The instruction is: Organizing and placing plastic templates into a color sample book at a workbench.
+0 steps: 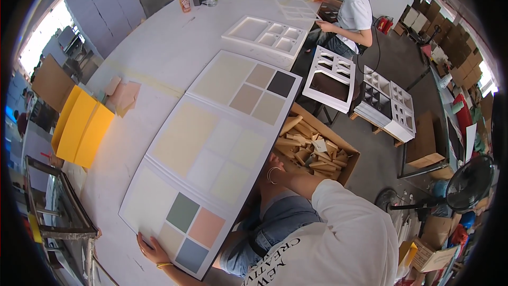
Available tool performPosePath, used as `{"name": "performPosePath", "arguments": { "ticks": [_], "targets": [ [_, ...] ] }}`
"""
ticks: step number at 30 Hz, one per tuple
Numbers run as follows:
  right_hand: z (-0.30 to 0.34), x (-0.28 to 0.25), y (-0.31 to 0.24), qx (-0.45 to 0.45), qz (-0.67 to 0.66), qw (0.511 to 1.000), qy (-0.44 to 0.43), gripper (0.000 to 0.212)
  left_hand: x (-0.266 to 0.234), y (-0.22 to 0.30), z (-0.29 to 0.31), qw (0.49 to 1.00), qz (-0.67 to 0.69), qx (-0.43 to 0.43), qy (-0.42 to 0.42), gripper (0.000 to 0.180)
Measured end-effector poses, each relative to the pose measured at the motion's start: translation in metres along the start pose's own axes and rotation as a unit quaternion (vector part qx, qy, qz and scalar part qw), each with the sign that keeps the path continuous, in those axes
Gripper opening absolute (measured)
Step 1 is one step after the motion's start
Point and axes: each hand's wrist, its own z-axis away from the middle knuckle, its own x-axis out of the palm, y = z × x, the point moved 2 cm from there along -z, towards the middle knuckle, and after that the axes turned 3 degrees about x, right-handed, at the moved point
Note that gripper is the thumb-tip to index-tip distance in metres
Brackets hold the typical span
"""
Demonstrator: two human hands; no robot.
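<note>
A three-panel sample board (pixel 228 108) lies unfolded on the white table, its white panels carrying large pale swatches and smaller coloured ones. Green, pink, beige and blue swatches fill part of the nearest panel; the farthest has a black one. My left hand (pixel 152 250) rests at the board's near left corner, fingers apart, with a yellow band at the wrist. At the board's right edge, beside my lap, is my right hand (pixel 276 165), a thin bracelet on its wrist. Its fingers are mostly hidden, so I cannot tell whether they grip the edge.
A carton (pixel 350 165) of brown cardboard pieces stands right of the board. White compartment frames (pixel 288 47) lie beyond it. Yellow folded card (pixel 84 130) sits left. A cup (pixel 183 1) stands far back. Another person (pixel 355 13) works at the far right; a fan (pixel 468 182) stands behind.
</note>
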Motion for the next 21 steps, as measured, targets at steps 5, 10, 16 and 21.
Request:
{"name": "performPosePath", "arguments": {
  "ticks": [5,10,16,21],
  "targets": [
    [0.009,-0.006,-0.002,-0.001,0.027,1.000,0.002,0.049,-0.001,-0.002,0.001,1.000,0.002,0.000,0.000,0.042],
    [0.014,-0.011,-0.001,-0.010,0.009,1.000,0.000,0.052,-0.001,0.000,0.000,1.000,-0.006,0.005,-0.002,0.042],
    [0.018,-0.015,-0.004,-0.010,0.006,1.000,-0.013,0.049,-0.002,-0.002,0.001,1.000,-0.003,-0.003,-0.002,0.042],
    [-0.001,0.002,-0.002,0.025,-0.011,0.999,0.036,0.039,0.000,0.000,-0.001,1.000,0.003,0.004,-0.004,0.043]
  ]
}}
